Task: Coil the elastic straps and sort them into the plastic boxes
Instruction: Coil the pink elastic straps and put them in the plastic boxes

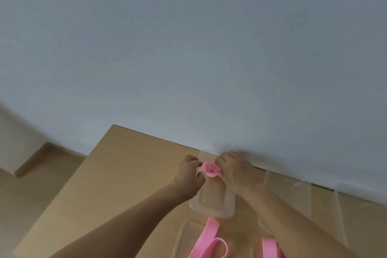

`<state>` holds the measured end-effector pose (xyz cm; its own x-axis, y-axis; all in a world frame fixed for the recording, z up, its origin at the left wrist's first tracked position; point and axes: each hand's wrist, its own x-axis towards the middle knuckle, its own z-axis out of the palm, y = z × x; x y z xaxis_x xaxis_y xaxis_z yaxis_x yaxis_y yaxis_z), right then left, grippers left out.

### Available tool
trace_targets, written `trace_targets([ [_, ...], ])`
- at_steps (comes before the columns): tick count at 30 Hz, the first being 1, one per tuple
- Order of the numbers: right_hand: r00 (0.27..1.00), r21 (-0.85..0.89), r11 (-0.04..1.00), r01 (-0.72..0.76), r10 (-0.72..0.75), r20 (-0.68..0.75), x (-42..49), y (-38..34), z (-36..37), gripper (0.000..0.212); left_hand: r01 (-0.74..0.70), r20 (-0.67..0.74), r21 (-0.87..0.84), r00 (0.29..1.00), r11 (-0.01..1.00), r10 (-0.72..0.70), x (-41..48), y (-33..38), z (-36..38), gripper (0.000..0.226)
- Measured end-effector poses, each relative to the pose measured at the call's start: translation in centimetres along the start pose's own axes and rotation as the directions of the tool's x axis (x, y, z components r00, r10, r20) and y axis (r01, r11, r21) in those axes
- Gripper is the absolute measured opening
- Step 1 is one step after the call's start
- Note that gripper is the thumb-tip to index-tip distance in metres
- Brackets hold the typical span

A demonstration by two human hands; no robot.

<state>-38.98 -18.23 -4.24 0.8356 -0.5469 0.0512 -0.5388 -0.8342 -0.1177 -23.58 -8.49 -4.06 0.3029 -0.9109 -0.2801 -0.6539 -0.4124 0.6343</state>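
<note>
- Head view: a person's right hand [232,170] pinches a small pink coil [211,169] of elastic strap, held just above the far end of a clear plastic box [215,205] on the wooden table [104,174], close to the grey wall [188,48].
- The left hand [189,170] sits at the coil's left edge with fingers curled; motion blur hides whether they actually grip it.
- Risk: the elastic looks springy, so the coil could unwind once the pinch loosens, before it settles in the box, spilling a tail over the rim.
- Risk: the camera is tipped towards the wall and the hands sit low in the picture, so a drop may be poorly aimed.
- The coil reads as a flattened oval, long axis running hand to hand, its open centre facing roughly up at the camera.
- A loose pink strap [211,236] lies uncoiled nearer the person, its length pointing away towards the box.
</note>
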Motion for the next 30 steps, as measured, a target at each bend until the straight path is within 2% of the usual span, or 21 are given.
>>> trace_targets([
  [2, 0.999, -0.111, 0.993, 0.026, -0.030, -0.029, 0.2, -0.3, -0.3, 0.030, -0.004, -0.008, 0.005, 1.000, 1.000, 0.004, 0.2, -0.3, 0.1, 0.042],
  [4, 0.999, -0.197, 0.980, 0.017, -0.023, -0.028, 0.2, -0.7, -0.4, 0.024, -0.017, -0.008, 0.025, 1.000, 1.000, 0.018, 0.3, -0.5, 0.2, 0.043],
  [6, 0.999, -0.214, 0.976, -0.034, 0.030, -0.020, 0.2, -1.0, -0.6, 0.019, -0.044, -0.005, 0.076, 0.999, 0.996, 0.044, 0.1, -0.6, 0.3, 0.046],
  [9, 0.996, -0.196, 0.976, -0.091, 0.094, 0.003, 0.1, -1.3, -0.6, 0.030, -0.083, -0.067, 0.260, 0.992, 0.962, 0.104, -0.2, -0.7, 0.2, 0.046],
  [12, 0.993, -0.161, 0.981, -0.111, 0.114, 0.007, -0.3, -1.1, -0.8, 0.026, -0.179, -0.044, 0.496, 0.972, 0.850, 0.231, -0.3, -0.3, 0.2, 0.045],
  [15, 0.991, -0.032, 0.991, -0.130, 0.131, 0.014, -1.0, -0.7, -0.8, 0.029, -0.324, 0.105, 0.652, 0.934, 0.685, 0.341, -0.1, 0.0, 0.8, 0.048],
  [18, 0.990, -0.037, 0.990, -0.137, 0.138, 0.009, -2.0, -0.9, -0.9, 0.022, -0.407, 0.241, 0.726, 0.905, 0.554, 0.349, 0.3, 0.3, 1.4, 0.049],
  [23, 0.989, -0.024, 0.989, -0.145, 0.145, -0.019, -3.7, -1.3, -0.6, 0.040, -0.380, 0.279, 0.733, 0.925, 0.564, 0.259, 0.7, 0.4, 1.7, 0.054],
  [30, 0.982, -0.043, 0.981, -0.189, 0.189, -0.007, -4.3, -1.7, -1.2, 0.042, -0.359, 0.273, 0.699, 0.933, 0.619, 0.232, 0.0, 1.5, 0.4, 0.051],
])
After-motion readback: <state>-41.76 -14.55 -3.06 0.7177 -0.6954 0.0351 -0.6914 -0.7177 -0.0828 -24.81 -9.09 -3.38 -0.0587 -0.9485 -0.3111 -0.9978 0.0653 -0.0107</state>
